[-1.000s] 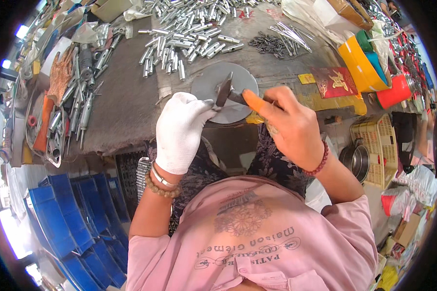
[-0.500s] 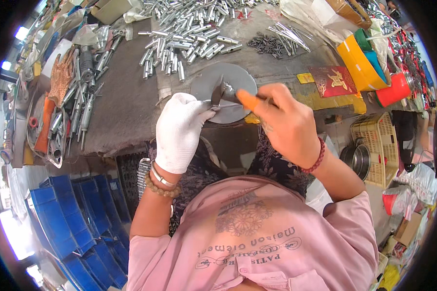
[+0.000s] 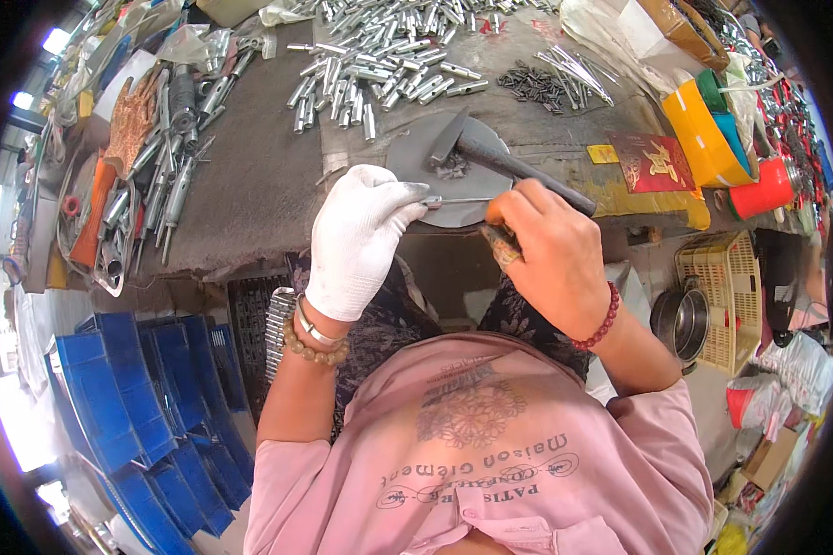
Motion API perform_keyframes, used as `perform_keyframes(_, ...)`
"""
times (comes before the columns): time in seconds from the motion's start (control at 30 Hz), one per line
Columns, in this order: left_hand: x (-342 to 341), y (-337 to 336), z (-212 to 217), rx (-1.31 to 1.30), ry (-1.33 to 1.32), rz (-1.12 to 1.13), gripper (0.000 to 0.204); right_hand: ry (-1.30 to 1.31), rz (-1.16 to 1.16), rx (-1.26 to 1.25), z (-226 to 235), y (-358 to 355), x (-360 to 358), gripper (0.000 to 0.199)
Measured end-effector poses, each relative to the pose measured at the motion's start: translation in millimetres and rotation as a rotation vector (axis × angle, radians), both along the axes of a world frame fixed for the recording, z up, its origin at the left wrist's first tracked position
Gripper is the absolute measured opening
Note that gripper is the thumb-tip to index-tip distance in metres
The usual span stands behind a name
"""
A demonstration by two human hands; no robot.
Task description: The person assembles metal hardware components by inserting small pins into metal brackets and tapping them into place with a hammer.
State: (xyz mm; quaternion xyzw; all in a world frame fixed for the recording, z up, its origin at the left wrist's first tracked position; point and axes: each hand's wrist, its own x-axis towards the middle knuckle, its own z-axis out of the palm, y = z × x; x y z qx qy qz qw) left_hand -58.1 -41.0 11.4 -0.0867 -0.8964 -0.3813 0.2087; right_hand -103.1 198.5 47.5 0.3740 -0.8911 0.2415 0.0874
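Now the gloved left hand (image 3: 359,239) pinches a thin metal pin (image 3: 455,200) flat on the round grey plate (image 3: 440,171), at twelve o'clock from the body. Right hand (image 3: 546,254) grips the hammer (image 3: 491,153), head apparently resting down; strike squarely, fingers clear.

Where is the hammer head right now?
In the head view, the hammer head rests on the round grey metal disc at centre top, beyond the right hand, just below the pile of metal tubes.

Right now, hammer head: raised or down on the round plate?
Down. The hammer, gripped in the bare right hand, has its head resting on the grey round plate, while the gloved left hand holds a thin pin there.
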Motion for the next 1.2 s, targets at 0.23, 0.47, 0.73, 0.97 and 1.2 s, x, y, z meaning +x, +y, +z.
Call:
perform_keyframes(0.23, 1, -4, -2, 0.026, -0.006, -0.02, 0.023, 0.028, -0.017, -0.021, -7, 3, -6, 0.026)
perform_keyframes(0.47, 14, 10, -7, -0.067, 0.117, 0.136, 0.035, -0.628, 0.067, -0.239, -8, 0, 8, 0.024)
perform_keyframes(0.73, 49, 45, 1, 0.846, -0.484, 0.291, 0.051, -1.299, -0.033, -0.404, -13, -6, 22, 0.025)
perform_keyframes(0.97, 56, 41, -5, 0.986, -0.402, 0.259, 0.062, -1.281, 0.001, -0.401, -21, -24, 40, 0.033)
perform_keyframes(1.2, 93, 0, -21, 0.955, -0.215, 0.407, 0.064, -0.793, 0.054, -0.554, -28, -23, 29, 0.047)
